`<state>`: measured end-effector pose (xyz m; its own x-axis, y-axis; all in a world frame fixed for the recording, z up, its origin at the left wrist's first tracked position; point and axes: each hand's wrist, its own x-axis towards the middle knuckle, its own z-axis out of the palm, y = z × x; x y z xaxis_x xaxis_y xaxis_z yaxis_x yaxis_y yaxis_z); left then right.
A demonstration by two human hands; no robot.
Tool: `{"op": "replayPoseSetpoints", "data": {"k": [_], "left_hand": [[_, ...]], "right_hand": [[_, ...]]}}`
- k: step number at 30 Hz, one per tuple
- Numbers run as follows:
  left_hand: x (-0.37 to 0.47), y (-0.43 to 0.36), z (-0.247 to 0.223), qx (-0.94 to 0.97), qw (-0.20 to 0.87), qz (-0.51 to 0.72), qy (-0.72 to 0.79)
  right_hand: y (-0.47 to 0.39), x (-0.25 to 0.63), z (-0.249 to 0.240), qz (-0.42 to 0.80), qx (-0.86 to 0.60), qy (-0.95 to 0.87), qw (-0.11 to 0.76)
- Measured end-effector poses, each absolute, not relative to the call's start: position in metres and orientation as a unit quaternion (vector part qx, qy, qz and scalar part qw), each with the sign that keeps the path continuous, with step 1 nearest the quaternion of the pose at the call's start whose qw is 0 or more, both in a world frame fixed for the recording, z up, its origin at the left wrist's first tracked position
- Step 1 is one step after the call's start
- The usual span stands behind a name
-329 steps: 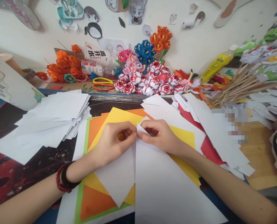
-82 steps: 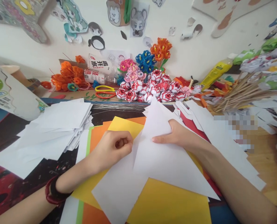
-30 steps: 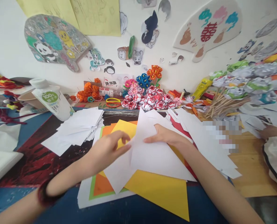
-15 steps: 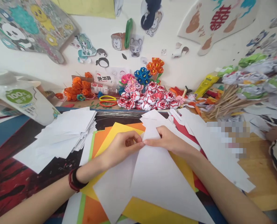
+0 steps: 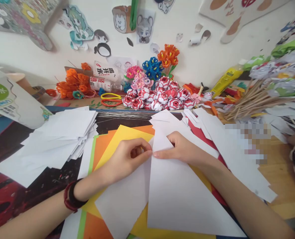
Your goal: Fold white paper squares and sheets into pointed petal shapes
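A large white sheet (image 5: 179, 199) is pinched between the thumb and fingers of my right hand (image 5: 182, 147) near its narrow upper part. My left hand (image 5: 132, 154), wearing a dark band at the wrist, has thumb and forefinger closed on the edge of another white piece (image 5: 125, 202) just left of that sheet. The fingertips of both hands nearly meet. Beneath the white paper lie yellow (image 5: 122, 132), orange (image 5: 100, 151) and green-edged sheets.
White paper stacks lie at left (image 5: 63, 132) and right (image 5: 227, 149). A white bottle (image 5: 15, 99) leans at far left. Paper flowers (image 5: 162, 96), thin wires (image 5: 122, 114) and a yellow bottle (image 5: 227, 79) sit at the back. Part of another person shows at the right edge.
The view has shifted and tilted lower. The right white sheet has swung to the right at its lower end, spreading apart from the left piece. Both hands keep their pinches.
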<state>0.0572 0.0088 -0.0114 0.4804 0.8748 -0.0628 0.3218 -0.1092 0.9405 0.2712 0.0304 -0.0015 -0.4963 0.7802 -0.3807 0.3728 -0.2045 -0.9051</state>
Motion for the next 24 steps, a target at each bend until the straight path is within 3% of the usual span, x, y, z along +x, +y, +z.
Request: {"op": "replayPoseSetpoints", "data": {"k": [24], "left_hand": [[0.0575,0.0070,-0.0116,0.723,0.467,0.253,0.441]], "right_hand": [[0.0304,0.2696,0.0011,0.613,-0.461,-0.623,0.154]]}}
